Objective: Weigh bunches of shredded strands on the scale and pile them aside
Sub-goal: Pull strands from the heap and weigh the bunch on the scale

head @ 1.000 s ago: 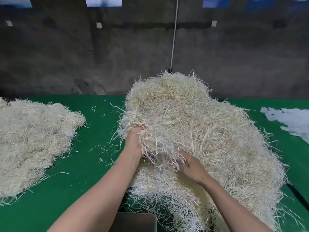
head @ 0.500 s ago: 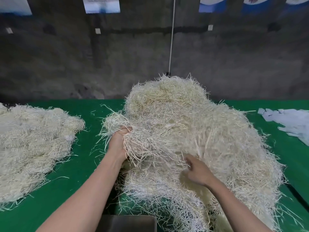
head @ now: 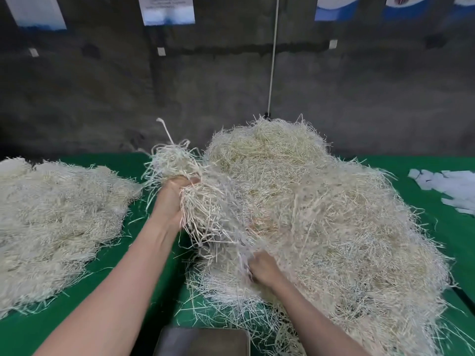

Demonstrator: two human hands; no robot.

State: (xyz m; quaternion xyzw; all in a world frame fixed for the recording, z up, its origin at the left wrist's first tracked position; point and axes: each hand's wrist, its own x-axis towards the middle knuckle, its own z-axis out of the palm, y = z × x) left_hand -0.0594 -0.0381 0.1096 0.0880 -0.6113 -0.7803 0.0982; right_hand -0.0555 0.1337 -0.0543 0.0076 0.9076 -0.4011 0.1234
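Head view: the left hand is curled round a bunch of strands, lifted at the left edge of the big heap on the green counter. The right hand is sunk in the heap's near side with its fingers hidden, so its grip cannot be told. A flatter pile lies well to the left, and the scale sits at the near edge.

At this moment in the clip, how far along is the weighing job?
Done: a side pile lies on the left of the table. In hand: the left hand grips a bunch at the edge of the big heap; the right hand grips strands of it lower down. Left: the scale at the bottom edge carries no bunch, and the big heap is large.
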